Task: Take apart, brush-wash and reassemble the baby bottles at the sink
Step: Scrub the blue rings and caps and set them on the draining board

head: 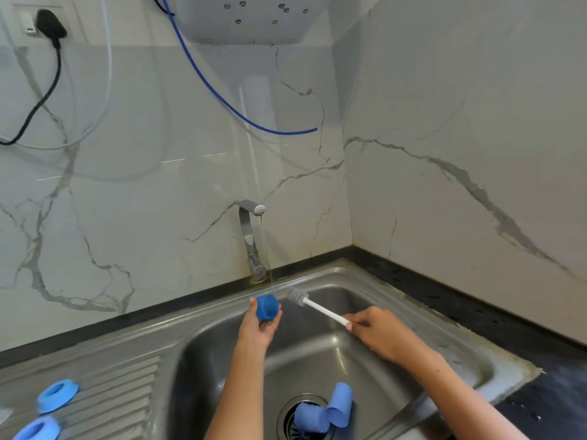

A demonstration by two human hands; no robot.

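Observation:
My left hand (256,328) grips a small blue cap (267,307) under the thin stream of water from the steel tap (252,239). A white bottle brush (314,305) is held by its handle in my right hand (379,333), and its grey bristle head hangs just right of the cap, apart from it. Two light blue bottle pieces (324,409) lie in the sink bottom over the drain (286,414). On the drainboard at the lower left rest two light blue rings (57,396), the second ring (38,430) cut by the frame edge.
The steel sink (397,315) sits in a corner of marble-look walls, ringed by a dark counter (476,312). A blue hose (241,115) and a black cable (44,90) hang on the back wall above the tap.

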